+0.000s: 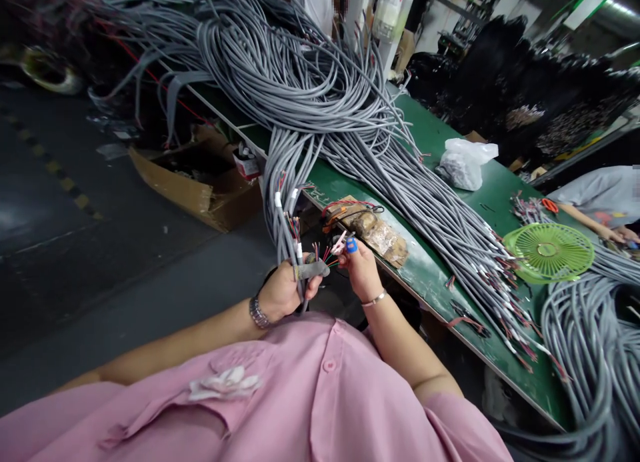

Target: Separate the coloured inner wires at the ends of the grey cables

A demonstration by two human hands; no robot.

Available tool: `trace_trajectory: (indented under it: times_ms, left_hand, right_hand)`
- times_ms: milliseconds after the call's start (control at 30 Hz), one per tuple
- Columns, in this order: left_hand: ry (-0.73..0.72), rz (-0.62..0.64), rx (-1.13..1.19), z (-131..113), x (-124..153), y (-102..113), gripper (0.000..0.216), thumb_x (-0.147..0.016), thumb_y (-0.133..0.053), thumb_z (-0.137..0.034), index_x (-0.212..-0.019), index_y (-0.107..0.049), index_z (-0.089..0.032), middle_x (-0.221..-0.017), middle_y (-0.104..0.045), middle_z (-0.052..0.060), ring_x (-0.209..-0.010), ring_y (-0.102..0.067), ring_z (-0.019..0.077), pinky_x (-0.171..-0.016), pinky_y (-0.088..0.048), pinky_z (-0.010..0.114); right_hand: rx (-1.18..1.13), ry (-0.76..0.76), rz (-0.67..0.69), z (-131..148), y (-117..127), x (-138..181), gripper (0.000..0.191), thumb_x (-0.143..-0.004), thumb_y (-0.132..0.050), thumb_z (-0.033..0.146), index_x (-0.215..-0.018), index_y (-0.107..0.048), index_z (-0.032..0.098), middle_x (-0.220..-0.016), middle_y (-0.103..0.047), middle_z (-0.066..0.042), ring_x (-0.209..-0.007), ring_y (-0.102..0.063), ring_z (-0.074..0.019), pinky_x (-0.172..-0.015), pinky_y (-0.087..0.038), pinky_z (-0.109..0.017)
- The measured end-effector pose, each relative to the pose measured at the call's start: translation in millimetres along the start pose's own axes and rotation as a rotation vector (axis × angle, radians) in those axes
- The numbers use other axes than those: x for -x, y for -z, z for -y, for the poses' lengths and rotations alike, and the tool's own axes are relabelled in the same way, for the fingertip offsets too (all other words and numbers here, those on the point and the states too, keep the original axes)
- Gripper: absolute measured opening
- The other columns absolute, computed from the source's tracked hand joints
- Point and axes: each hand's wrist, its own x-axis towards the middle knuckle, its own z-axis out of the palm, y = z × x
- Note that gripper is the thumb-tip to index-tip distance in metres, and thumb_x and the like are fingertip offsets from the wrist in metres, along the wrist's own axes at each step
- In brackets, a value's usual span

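My left hand (281, 291), a grey cover on its thumb, is closed round a few grey cables (275, 225) that hang over the table edge. Thin coloured wires (326, 254) fan out of a stripped cable end beside that thumb. White sleeves (299, 250) mark several of the cable ends. My right hand (364, 270), with blue tape round a fingertip, pinches at the tips of these wires. A small pale pink piece (339, 242) shows at its fingers; whether it is gripped, and what it is, I cannot make out.
A green table (430, 285) bears a large heap of grey cables (300, 82). A wrapped brown block (383, 235), a plastic bag (465, 165), a green fan (549, 252) and dark snips (470, 319) lie on it. A cardboard box (187, 195) stands left; a co-worker's arm (585, 219) reaches in right.
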Motion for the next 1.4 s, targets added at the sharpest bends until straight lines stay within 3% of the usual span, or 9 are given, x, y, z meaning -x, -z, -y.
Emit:
trace_trajectory:
  times_ms: [100,267,400,1133,1400]
  left_hand:
    - [0.053,0.053,0.018,-5,-3,-3,0.021,-0.065,-0.073,-0.033,-0.068,-0.064,-0.013,-0.042,-0.052,-0.001,-0.033,-0.042,0.008,-0.036,-0.029,0.021]
    - [0.111,0.068,0.051,-4,-8,-3,0.022,-0.063,-0.075,-0.032,-0.065,-0.064,-0.013,-0.041,-0.052,-0.001,-0.032,-0.042,0.0079,-0.035,-0.03,0.02]
    - [0.128,0.065,0.046,1,-11,-2,0.021,-0.064,-0.074,-0.032,-0.066,-0.064,-0.013,-0.042,-0.052,-0.001,-0.032,-0.042,0.0073,-0.035,-0.03,0.019]
    - [0.135,-0.021,0.043,8,-13,2,0.018,-0.064,-0.071,-0.027,-0.065,-0.059,-0.014,-0.043,-0.051,-0.002,-0.033,-0.04,0.0067,-0.033,-0.029,0.02]
    - [0.032,-0.06,-0.039,7,-5,-5,0.024,-0.065,-0.073,-0.033,-0.065,-0.06,-0.014,-0.043,-0.05,-0.003,-0.034,-0.039,0.0064,-0.034,-0.027,0.019]
  right_hand:
    - [0.092,0.073,-0.088,-7,-3,-1,0.047,-0.079,-0.055,0.065,-0.075,-0.062,0.019,-0.067,-0.056,-0.001,-0.058,-0.045,-0.0109,-0.056,-0.042,-0.023]
    - [-0.26,-0.143,0.057,-11,-7,-7,0.054,-0.071,-0.061,0.07,-0.086,-0.064,0.018,-0.073,-0.058,-0.001,-0.06,-0.048,-0.0105,-0.055,-0.045,-0.022]
    - [-0.409,-0.148,0.033,-10,-10,-10,0.046,-0.07,-0.07,0.061,-0.084,-0.064,0.018,-0.07,-0.056,0.001,-0.058,-0.045,-0.0093,-0.053,-0.043,-0.02]
    - [-0.385,-0.14,-0.02,-8,-12,-9,0.039,-0.075,-0.068,0.057,-0.079,-0.062,0.019,-0.072,-0.055,0.0,-0.059,-0.044,-0.0095,-0.056,-0.043,-0.021]
    - [-0.363,-0.221,0.043,-3,-10,-7,0.052,-0.076,-0.056,0.069,-0.085,-0.063,0.018,-0.077,-0.062,-0.003,-0.062,-0.051,-0.0116,-0.054,-0.045,-0.022]
